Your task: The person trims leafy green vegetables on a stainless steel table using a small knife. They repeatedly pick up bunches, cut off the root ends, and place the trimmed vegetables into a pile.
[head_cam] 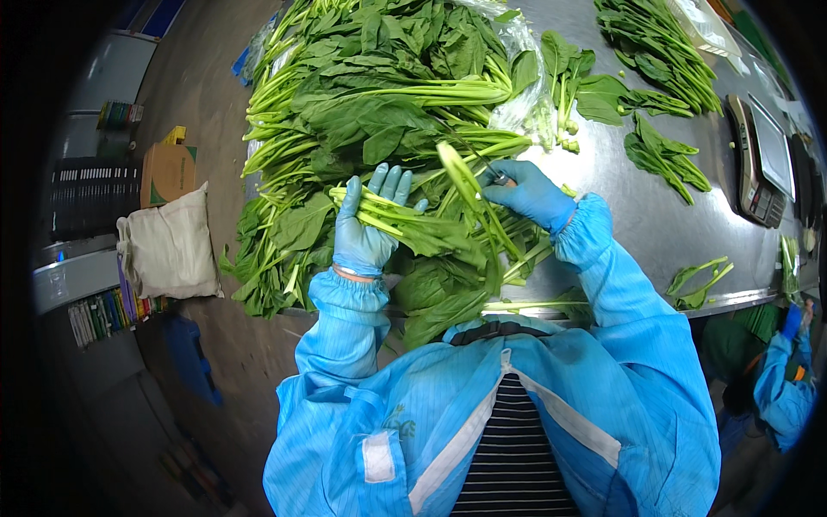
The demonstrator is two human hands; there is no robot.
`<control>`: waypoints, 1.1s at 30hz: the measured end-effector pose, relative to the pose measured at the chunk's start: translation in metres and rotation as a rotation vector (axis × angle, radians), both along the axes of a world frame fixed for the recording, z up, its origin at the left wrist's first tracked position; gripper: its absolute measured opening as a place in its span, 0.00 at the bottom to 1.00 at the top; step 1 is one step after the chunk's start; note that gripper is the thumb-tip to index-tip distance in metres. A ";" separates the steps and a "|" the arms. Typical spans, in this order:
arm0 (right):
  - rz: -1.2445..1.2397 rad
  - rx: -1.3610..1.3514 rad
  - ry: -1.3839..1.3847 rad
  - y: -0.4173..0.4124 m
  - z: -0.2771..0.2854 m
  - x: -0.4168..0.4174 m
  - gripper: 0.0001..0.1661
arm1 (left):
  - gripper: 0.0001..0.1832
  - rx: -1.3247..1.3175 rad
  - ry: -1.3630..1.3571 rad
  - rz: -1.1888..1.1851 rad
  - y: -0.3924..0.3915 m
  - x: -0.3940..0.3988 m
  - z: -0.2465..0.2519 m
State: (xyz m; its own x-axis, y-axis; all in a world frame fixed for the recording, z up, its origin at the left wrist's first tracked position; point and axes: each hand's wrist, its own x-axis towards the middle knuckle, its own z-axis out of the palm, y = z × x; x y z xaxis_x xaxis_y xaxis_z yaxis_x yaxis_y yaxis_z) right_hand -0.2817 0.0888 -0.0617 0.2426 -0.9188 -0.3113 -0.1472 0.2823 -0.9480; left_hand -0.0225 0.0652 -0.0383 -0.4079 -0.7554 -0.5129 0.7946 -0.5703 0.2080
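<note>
My left hand [363,240], in a blue glove, lies palm up with its fingers extended. A small bunch of leafy greens [413,226] rests across that palm, its pale stem ends by the thumb. My gloved right hand [533,197] grips a small knife [479,154], whose thin dark blade points up and left over the greens. Just left of the right hand, a thick pale-green stalk [460,169] stands at a tilt; whether my fingers touch it, I cannot tell. A large heap of leafy greens [387,123] spreads beyond and around my left hand.
The steel table [620,239] carries loose greens [665,158], another pile of greens [659,58], clear plastic film [520,45] and a weighing scale [762,161]. A pale basket [704,26] stands far right. At right, another person [785,388] works. A cushion [171,249] and carton [169,174] sit left.
</note>
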 end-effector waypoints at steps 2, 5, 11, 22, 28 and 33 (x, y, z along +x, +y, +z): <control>-0.072 -0.115 0.121 0.005 -0.020 -0.008 0.18 | 0.24 0.119 -0.102 0.099 0.000 0.002 -0.001; -0.148 -0.075 -0.169 0.013 -0.007 -0.002 0.18 | 0.24 0.189 -0.169 0.127 -0.002 0.003 -0.003; 0.041 -0.218 -0.163 0.018 0.020 0.025 0.20 | 0.30 0.197 -0.221 0.175 -0.001 -0.007 0.009; 0.050 -0.205 -0.116 0.016 0.021 0.029 0.17 | 0.33 0.106 -0.096 0.075 0.007 -0.007 0.017; 0.249 -0.163 0.175 0.019 0.021 0.041 0.15 | 0.35 0.075 -0.066 0.030 0.008 -0.016 0.024; 0.125 0.093 -0.289 0.015 0.027 0.025 0.11 | 0.38 -0.002 0.055 -0.013 0.006 -0.013 0.016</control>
State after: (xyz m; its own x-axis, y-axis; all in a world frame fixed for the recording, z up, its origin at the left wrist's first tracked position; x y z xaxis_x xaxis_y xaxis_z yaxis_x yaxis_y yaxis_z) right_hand -0.2564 0.1036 -0.0351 0.4425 -0.8472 -0.2940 0.0849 0.3660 -0.9267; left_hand -0.0352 0.0707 -0.0219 -0.4451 -0.7510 -0.4877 0.7976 -0.5801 0.1653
